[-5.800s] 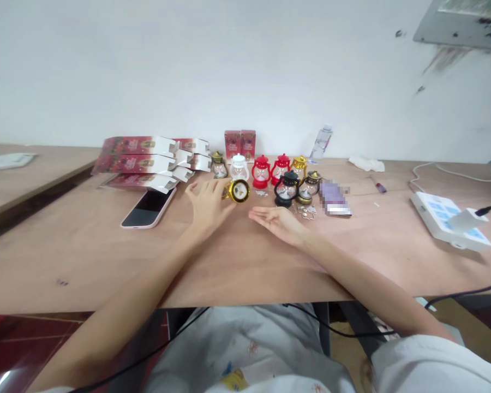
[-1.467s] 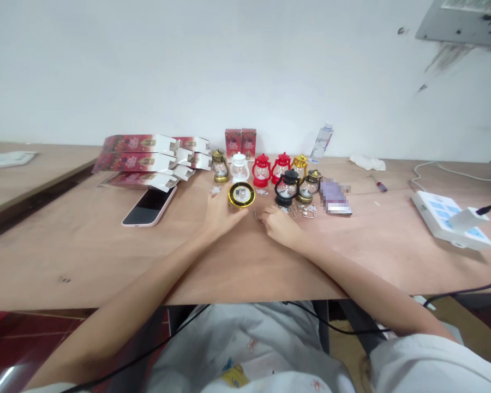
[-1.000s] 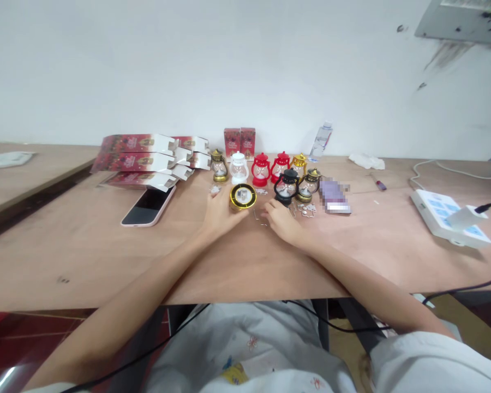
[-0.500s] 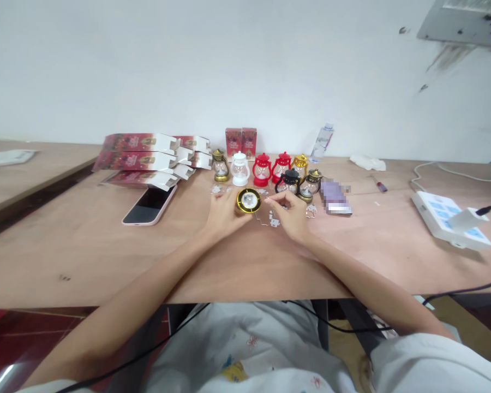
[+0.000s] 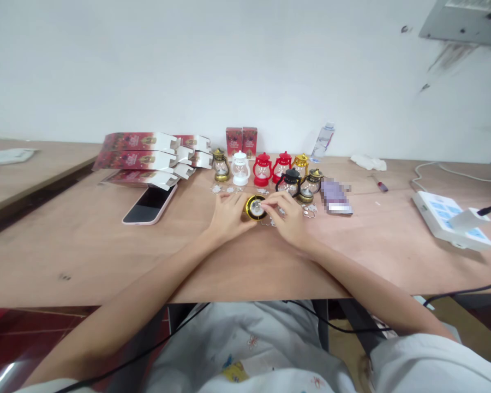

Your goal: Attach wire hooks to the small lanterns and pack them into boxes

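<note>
My left hand point(image 5: 228, 217) is closed round a small gold lantern point(image 5: 253, 216), whose round underside, with a black ring and pale centre, is turned up towards me. At that underside, the fingertips of my right hand point(image 5: 289, 222) are pinched together; whatever is between them is too small to make out. Small white cut-out pieces point(image 5: 310, 210) lie on the table around my hands. Behind them stand a white lantern point(image 5: 240, 170), two red lanterns point(image 5: 262, 170), a black lantern point(image 5: 288, 184) and several gold or bronze ones point(image 5: 221, 166).
Flattened red boxes point(image 5: 135, 160) lie at the left, partly over a phone point(image 5: 149, 206). Two upright red boxes point(image 5: 249, 143) and a plastic bottle point(image 5: 323, 141) stand by the wall. To the right are a purple packet point(image 5: 334, 196), a screwdriver point(image 5: 379, 184) and a power strip point(image 5: 442, 215).
The lantern in my left hand has shifted slightly right and down, its underside tilting towards my right hand. My right fingertips have moved left from beside it onto its underside.
</note>
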Tool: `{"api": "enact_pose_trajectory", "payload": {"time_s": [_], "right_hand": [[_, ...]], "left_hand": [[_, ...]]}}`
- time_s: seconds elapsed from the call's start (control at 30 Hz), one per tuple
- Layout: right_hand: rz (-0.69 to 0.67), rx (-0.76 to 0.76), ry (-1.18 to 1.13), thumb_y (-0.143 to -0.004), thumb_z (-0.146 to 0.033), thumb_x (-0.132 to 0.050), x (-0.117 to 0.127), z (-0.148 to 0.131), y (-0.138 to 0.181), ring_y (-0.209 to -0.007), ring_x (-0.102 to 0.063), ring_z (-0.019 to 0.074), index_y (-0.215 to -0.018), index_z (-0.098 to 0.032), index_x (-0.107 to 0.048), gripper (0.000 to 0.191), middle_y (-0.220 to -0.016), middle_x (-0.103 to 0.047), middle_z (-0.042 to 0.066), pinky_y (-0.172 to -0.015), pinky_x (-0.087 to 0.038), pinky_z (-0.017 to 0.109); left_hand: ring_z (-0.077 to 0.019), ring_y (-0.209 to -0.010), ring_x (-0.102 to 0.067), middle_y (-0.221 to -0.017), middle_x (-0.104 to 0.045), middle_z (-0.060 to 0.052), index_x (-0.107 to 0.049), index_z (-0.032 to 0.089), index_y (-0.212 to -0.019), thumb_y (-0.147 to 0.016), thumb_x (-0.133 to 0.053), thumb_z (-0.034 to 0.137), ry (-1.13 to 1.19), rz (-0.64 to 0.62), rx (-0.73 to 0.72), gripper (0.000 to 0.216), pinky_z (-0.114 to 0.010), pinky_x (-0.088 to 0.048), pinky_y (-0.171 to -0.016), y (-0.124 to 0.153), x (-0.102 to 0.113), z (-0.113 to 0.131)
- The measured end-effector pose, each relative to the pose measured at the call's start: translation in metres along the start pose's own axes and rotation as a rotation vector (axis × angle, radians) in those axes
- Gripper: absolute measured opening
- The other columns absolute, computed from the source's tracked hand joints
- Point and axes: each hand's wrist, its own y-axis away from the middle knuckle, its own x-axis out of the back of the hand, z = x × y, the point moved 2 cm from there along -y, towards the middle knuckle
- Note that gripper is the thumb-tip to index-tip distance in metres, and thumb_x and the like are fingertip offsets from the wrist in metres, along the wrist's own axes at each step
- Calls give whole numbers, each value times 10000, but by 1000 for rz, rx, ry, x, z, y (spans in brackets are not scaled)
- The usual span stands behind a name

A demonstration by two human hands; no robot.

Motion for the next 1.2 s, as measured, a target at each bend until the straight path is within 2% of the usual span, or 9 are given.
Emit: {"api": "enact_pose_trajectory", "payload": {"time_s": [0.33, 0.47, 0.53, 0.7, 0.77, 0.97, 1.2], "right_hand": [[50, 25, 3, -885, -232, -569, -1, -2, 0, -801, -573, 137, -830, -197, -626, 87, -863, -584, 33, -735, -481, 287], [90, -49, 65, -912, -254, -510, 3, 11, -4, -794, -560, 151, -863, -205, -613, 124, -864, -605, 33, -726, -467, 298], [-14, -98, 155, -903, -226, -515, 4, 22, -6, -792, -557, 163, -856, -193, -623, 122, -852, -625, 38, -743, -459, 308], [-522, -126, 553, -849, -94, -511, -3, 46, -4, -938, -537, 255, -863, -143, -693, 190, -923, -666, 115, -850, -412, 384], [-623, -93, 650, -848, -80, -495, -5, 47, -1, -959, -527, 278, -906, -130, -707, 225, -972, -655, 146, -858, -401, 400], [-683, -54, 724, -871, -74, -459, -6, 48, 0, -928, -535, 279, -903, -107, -704, 249, -962, -639, 166, -818, -406, 392], [-679, 12, 735, -922, -126, -421, -11, 57, 0, -981, -525, 274, -914, -80, -671, 254, -969, -633, 179, -880, -398, 396]], "left_hand": [[-284, -1023, -608, -1071, -666, -88, -525, 197, -1109, -767, -596, 396, -3, 27, -19, 402, -423, -321, -930, 1, -1, -1], [-290, -1058, -598, -1099, -665, -89, -518, 203, -1102, -747, -611, 391, 40, 23, 50, 413, -415, -335, -927, -1, 0, -6], [-289, -1060, -598, -1111, -667, -87, -504, 209, -1125, -741, -614, 377, 66, 42, 99, 432, -412, -343, -921, -2, 0, -9], [-286, -1062, -599, -1144, -659, -80, -494, 210, -1143, -725, -620, 327, 78, 104, 144, 452, -405, -357, -919, -2, -1, -13], [-288, -1052, -603, -1119, -667, -79, -495, 212, -1135, -721, -627, 335, 68, 100, 146, 451, -408, -364, -910, -3, -1, -13], [-294, -1032, -609, -1098, -668, -87, -493, 196, -1120, -731, -629, 335, 53, 67, 142, 434, -413, -367, -879, -2, 1, -9], [-300, -1054, -598, -1081, -663, -82, -503, 209, -1119, -735, -616, 385, 37, 49, 115, 438, -416, -357, -904, -3, -1, -10]]}}
